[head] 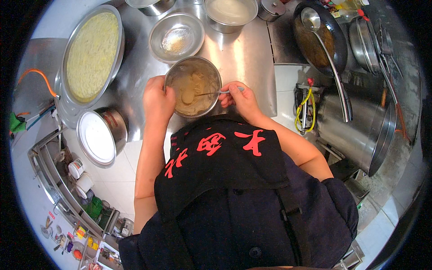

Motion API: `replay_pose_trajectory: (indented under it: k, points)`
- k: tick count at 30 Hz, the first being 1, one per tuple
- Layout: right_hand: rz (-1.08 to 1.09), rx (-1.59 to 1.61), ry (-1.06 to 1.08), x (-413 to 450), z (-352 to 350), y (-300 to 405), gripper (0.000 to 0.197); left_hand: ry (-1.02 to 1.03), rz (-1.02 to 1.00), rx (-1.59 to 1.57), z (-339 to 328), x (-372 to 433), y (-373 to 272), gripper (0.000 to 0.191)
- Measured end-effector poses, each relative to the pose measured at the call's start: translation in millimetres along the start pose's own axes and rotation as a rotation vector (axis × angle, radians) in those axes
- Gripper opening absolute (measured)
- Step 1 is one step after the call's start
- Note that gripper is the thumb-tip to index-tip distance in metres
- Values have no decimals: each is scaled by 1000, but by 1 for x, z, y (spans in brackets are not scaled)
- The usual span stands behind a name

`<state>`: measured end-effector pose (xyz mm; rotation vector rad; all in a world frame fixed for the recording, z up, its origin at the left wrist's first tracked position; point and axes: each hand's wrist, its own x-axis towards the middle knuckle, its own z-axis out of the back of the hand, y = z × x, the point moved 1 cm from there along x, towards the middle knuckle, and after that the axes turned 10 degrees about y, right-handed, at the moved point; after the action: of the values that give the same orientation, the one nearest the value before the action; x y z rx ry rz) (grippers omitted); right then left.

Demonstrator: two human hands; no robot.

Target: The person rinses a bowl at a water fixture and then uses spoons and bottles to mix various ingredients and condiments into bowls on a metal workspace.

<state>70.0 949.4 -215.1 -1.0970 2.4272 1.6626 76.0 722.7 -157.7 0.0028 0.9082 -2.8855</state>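
Observation:
My left hand (158,99) grips the rim of a steel mixing bowl (215,72) at its left side, thumb over the edge. Inside lies a thick tan paste (184,86), smeared partly up the wall. Between the thumb and fingers of my right hand (238,98) is the handle of a spoon (216,92); its head sits in the paste. Just beyond stands a wider steel basin (156,40) with a small heap of pale granules (174,44) and white powder at its bottom.
On the steel worktop (251,67), a large oval pan of yellowish shreds (94,54) stands at left and a pot of pale liquid (229,11) at the back. A white-topped steel pot (96,138) is at the lower left. A wok (298,37) with a ladle (329,54) stands right.

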Motion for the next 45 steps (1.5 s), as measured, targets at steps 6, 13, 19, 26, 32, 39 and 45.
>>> replay_pose_trajectory:
  k: [6,13,19,26,32,39,45]
  points:
    - [24,-54,9,-1,0,9,28,-14,38,-21,2,-2,1,15]
    - [88,-67,-28,-3,-2,40,27,33,158,-100,6,-4,18,19]
    - [209,-137,-50,12,-5,81,28,24,317,-213,9,-14,30,21]
    - [218,-262,27,20,-16,83,27,2,294,-284,4,-13,38,19]
    - [167,-223,53,22,-17,69,28,-9,265,-258,5,-13,39,18]
    - [128,-208,86,20,-21,69,29,14,251,-234,6,-9,42,17]
    - [116,-131,-7,23,-14,72,29,34,301,-259,8,-8,38,18]
